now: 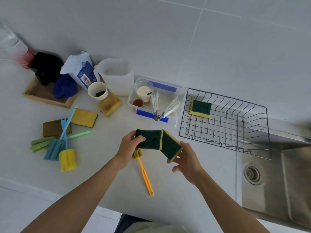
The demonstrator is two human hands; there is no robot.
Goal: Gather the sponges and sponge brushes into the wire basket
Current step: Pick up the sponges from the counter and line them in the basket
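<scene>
My left hand point(128, 147) grips a green-and-yellow sponge point(149, 139) above the counter. My right hand point(186, 158) grips a second green-and-yellow sponge point(170, 146), and the two sponges touch edge to edge. The black wire basket point(249, 130) stands to the right and holds one green-and-yellow sponge point(201, 108) in its far left corner. Under my left hand lies an orange-handled sponge brush point(144, 175). At the left lie a yellow sponge point(84, 117), a worn yellow sponge point(110, 105), a brown sponge point(52, 127) and a pile of blue, green and yellow sponge brushes point(57, 148).
A clear tub point(168, 89) with blue clips, holding cups and tongs, stands left of the basket. Behind it are a white jug point(117, 76), a paper cup point(97, 91), a bag and a wooden tray point(42, 96). A steel sink point(276, 179) lies at the right.
</scene>
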